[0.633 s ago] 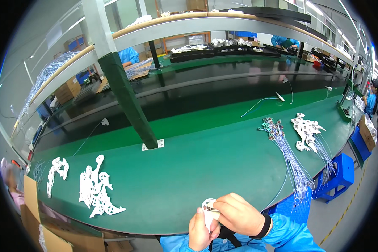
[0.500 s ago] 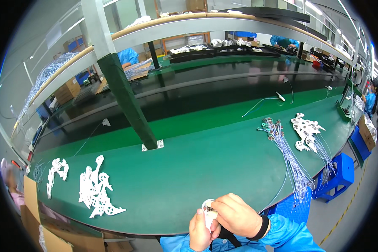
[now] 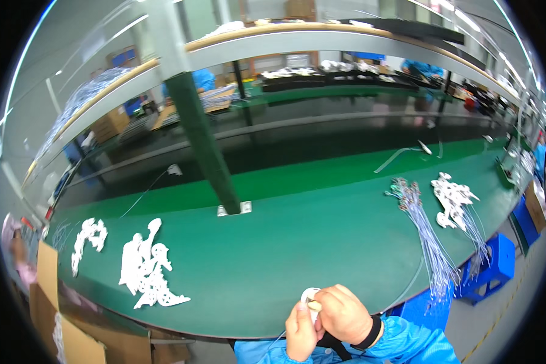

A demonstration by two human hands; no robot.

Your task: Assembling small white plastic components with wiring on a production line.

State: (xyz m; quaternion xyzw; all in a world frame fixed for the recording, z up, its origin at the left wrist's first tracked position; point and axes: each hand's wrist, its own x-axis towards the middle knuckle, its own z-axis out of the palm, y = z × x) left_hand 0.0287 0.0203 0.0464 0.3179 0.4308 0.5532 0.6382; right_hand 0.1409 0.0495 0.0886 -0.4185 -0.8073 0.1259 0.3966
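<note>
Just inside the near edge of the green table, my left hand (image 3: 300, 332) grips a small white plastic part (image 3: 309, 295) with a rounded end. My right hand (image 3: 346, 316) closes over the same part from the right, thumb and fingers pinched against it. What those right fingertips press is mostly hidden, though a small pale yellowish patch shows between the hands. A thin cable (image 3: 279, 337) runs down beside my left hand. Left of my hands lies a pile of white plastic parts (image 3: 145, 267). Over to the right is a bundle of thin pale cables (image 3: 428, 242) with small metal-looking ends.
More white parts (image 3: 90, 238) lie far left; another pile with cables (image 3: 452, 200) lies right. A green post (image 3: 203, 145) rises from the table (image 3: 273, 249). Cardboard boxes (image 3: 82, 340) stand near left, blue stools (image 3: 491, 267) at right. People work beyond the table and at its ends.
The view has swung, so the table scene sits a little differently in the picture. My hands stay together on the white part; a thin cable now shows by my left hand.
</note>
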